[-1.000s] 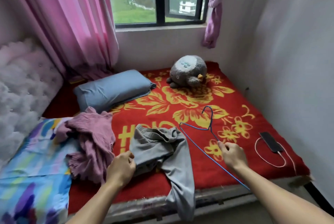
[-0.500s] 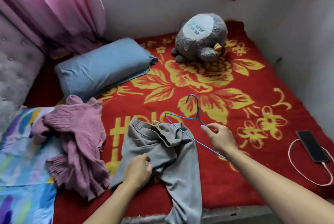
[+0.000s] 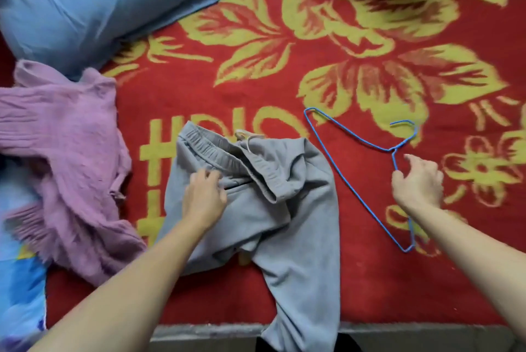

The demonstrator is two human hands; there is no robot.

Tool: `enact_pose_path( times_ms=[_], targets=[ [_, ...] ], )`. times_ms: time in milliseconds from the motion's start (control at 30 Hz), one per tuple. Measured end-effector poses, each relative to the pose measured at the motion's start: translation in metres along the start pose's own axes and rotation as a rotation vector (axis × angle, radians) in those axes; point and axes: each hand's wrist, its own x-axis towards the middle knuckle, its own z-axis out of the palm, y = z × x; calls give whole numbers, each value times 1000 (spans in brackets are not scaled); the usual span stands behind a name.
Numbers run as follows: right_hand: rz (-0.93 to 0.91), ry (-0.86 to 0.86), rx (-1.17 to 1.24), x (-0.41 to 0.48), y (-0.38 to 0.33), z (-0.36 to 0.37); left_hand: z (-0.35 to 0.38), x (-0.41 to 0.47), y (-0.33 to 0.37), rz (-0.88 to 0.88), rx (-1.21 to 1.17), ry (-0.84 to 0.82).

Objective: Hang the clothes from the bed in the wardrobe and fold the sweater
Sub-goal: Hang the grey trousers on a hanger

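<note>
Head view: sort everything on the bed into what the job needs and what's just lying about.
Job: grey sweatpants, blue wire hanger, pink sweater.
Lying about: blue pillow, red floral blanket, patterned quilt at the left edge.

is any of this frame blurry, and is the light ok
Head view: soft, even light, no glare. In the head view's middle, the grey trousers and blue hanger read fairly sharp, while the pink sweater at the left edge and the red blanket near the top are smeared by motion blur.
</note>
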Motion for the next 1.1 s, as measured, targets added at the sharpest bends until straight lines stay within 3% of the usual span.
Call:
enact_pose_path(
  times_ms=[133,200,267,400,533,667,833,967,1100],
  targets=[
    [-566,-5,16,-33,-51,29,2,76,-7,32,120,166],
    [-815,-83,-13,-51,-82,53,5,111,-11,-147,26,195],
    [-945,-186,-116,-62,-105,80,11,136,-21,-382,-176,143],
    [-813,-306,-283,-63,-115,110,29,134,-51,-415,-298,129],
    [-601,-403,72,-75,-102,99,31,92,-81,-369,-432,235],
    [-595,-254,254,-94,-91,53,14,37,-92,-359,-676,241],
    [-461,-220,580,-126,-110,-20,-36,-40,-73,-421,-1071,359],
    [-433,-253,716,-163,-129,-84,-89,-110,-51,-315,-1234,447],
    [-464,-399,656,-212,-132,-142,-137,-171,-40,-107,-1163,340]
  ],
)
